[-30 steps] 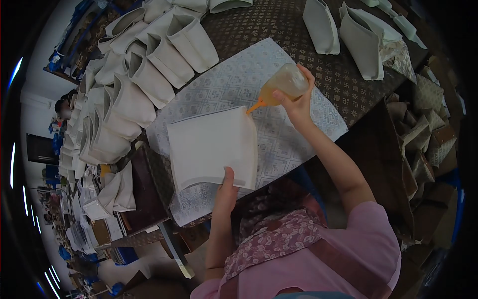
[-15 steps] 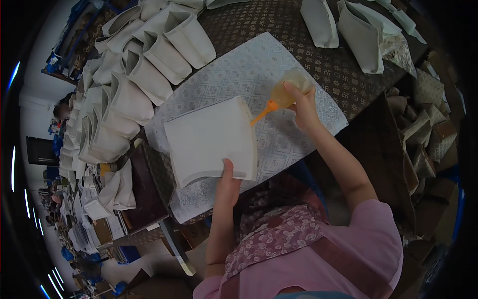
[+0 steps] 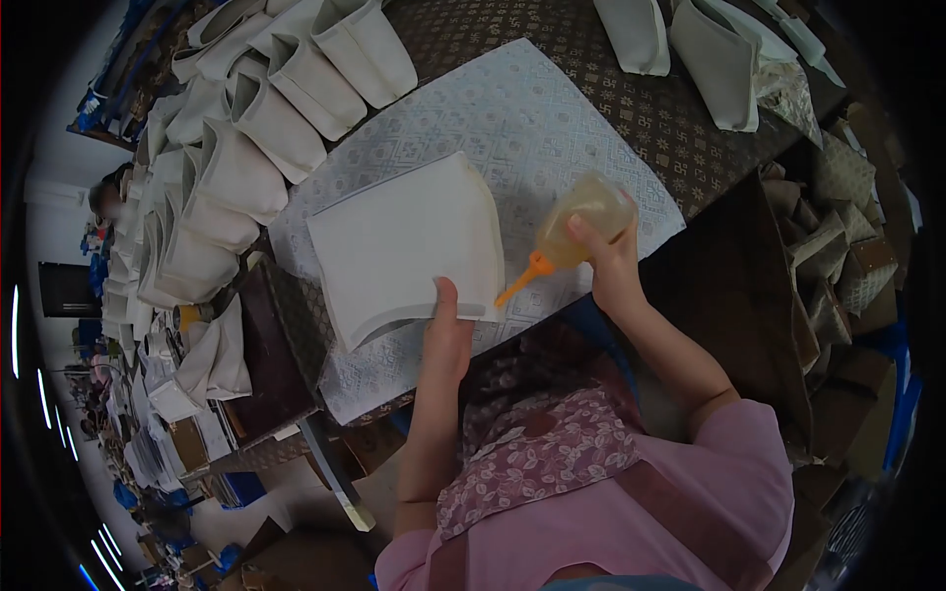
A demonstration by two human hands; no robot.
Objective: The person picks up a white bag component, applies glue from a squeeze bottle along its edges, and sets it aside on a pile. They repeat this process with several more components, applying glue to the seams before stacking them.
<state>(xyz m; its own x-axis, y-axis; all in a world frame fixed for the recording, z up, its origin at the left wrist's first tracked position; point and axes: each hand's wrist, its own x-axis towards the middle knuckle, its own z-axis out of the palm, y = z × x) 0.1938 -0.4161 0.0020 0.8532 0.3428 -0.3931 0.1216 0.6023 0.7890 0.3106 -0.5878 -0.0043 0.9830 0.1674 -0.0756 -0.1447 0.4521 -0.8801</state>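
A squeeze bottle (image 3: 589, 219) of yellowish liquid, tilted nozzle-down, is in my right hand (image 3: 613, 258). Its orange nozzle (image 3: 522, 277) points at the near right corner of a flat white piece of sewn material (image 3: 409, 251), with the tip at or just beside the edge. My left hand (image 3: 448, 337) grips that piece at its near, curved edge, thumb on top and fingers hidden underneath. Beneath the piece lies a pale patterned sheet (image 3: 562, 133).
Rows of open white pouch-like covers (image 3: 241, 172) stand along the left of the brown patterned table (image 3: 473, 39). More white pieces (image 3: 714, 64) are at the far right. A large box (image 3: 724, 295) and folded patterned pieces (image 3: 838, 236) lie to the right.
The nozzle tip has travelled along the piece's right edge toward me, from partway up to the near corner. My left hand keeps its grip, and the camera view has shifted slightly.
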